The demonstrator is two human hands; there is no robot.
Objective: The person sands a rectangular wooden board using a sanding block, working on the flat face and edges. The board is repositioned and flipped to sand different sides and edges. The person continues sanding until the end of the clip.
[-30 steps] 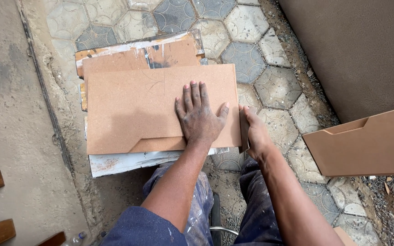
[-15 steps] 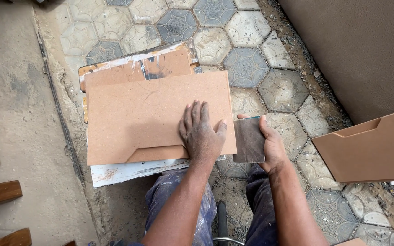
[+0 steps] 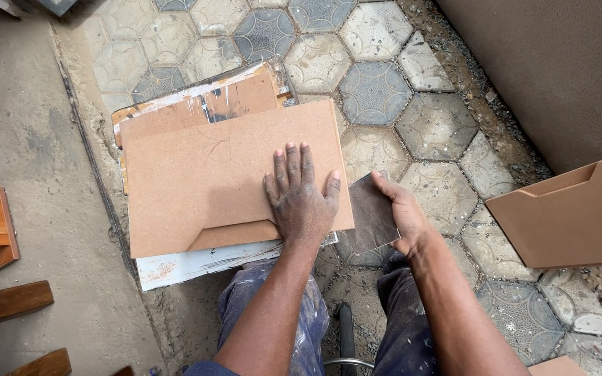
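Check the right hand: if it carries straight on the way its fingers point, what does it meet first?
The right hand, holding a dark sandpaper sheet, points left. Likely first contact is the right edge of the brown fibreboard panel, next to the left hand. Height above the panel is unclear.

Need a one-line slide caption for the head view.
Left hand flat on a brown board; right hand holds dark sandpaper.

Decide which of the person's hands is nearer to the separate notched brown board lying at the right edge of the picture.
Right. The right hand, holding a dark sheet of sandpaper, is closer to the notched brown board. The left hand lies flat on the large board, farther off.
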